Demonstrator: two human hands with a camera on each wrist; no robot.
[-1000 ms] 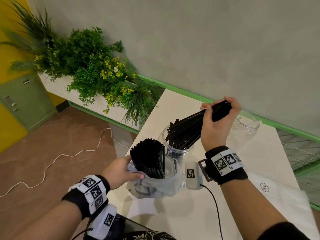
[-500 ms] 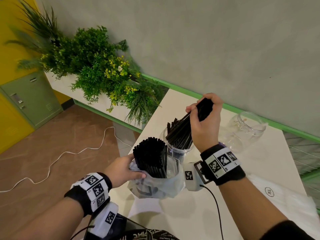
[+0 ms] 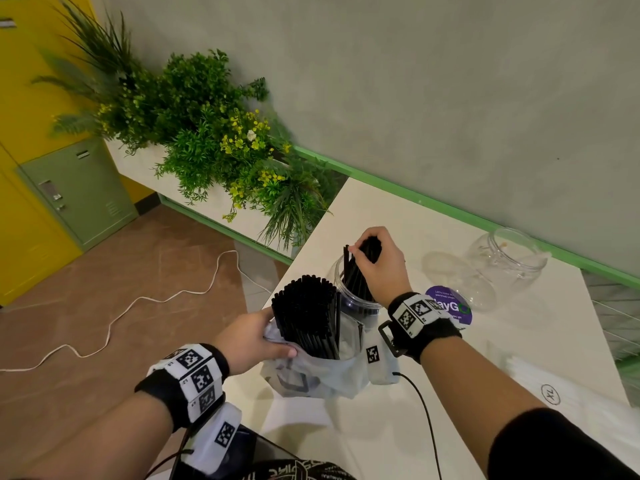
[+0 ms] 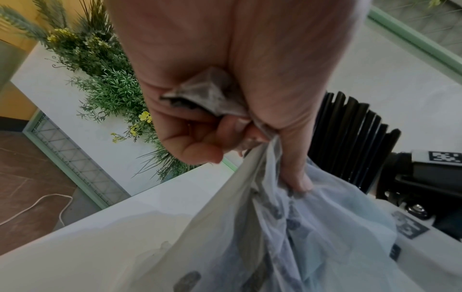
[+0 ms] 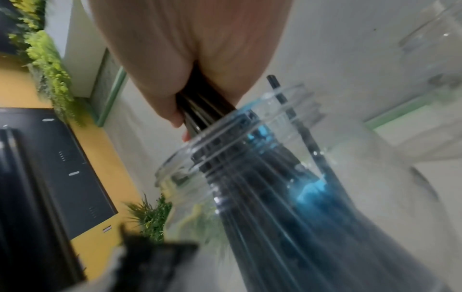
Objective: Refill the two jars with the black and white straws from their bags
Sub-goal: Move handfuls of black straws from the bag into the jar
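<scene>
Straws, thin black plastic (image 3: pixel 356 271), stand near-upright in my clenched right hand (image 3: pixel 379 263), clear plastic jar (image 3: pixel 353 299) directly beneath at 6 o'clock, my left hand (image 3: pixel 251 336) pinching the translucent bag (image 3: pixel 311 375)

Head overhead; wrists close, overlapping straws (image 3: pixel 308 317).

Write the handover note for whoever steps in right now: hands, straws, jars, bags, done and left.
Left hand: grips the rim of the plastic bag, which stands on the white table and holds most of the black straws.
Right hand: holds a bundle of black straws, lower ends already inside the near clear jar.
Far jar: no straws in it.
White bag: lies at the table's right edge, untouched.
Done: part of the black straws moved.
Left: release this bundle, empty the black bag, fill the far jar with white straws.
</scene>
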